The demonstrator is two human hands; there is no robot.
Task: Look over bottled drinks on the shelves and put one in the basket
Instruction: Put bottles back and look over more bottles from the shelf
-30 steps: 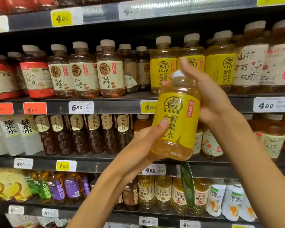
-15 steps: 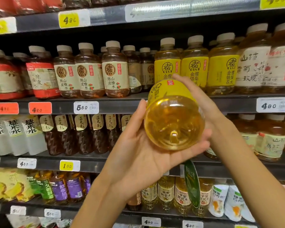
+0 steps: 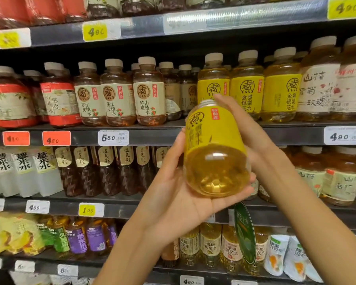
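At the left of the frame, shelves (image 3: 152, 136) carry red-label bottles (image 3: 60, 103), then cream-label bottles (image 3: 149, 99) above a 5.50 tag (image 3: 113, 137). In the centre, the left hand (image 3: 179, 204) lies palm up, cupping the base of a yellow-label bottle (image 3: 215, 149), which is tilted so its clear bottom faces the camera. The right hand (image 3: 247, 128) grips the bottle's far side, a fingertip near the cap. Behind at upper right stand matching yellow bottles (image 3: 247, 95) above a 4.90 tag (image 3: 345, 136).
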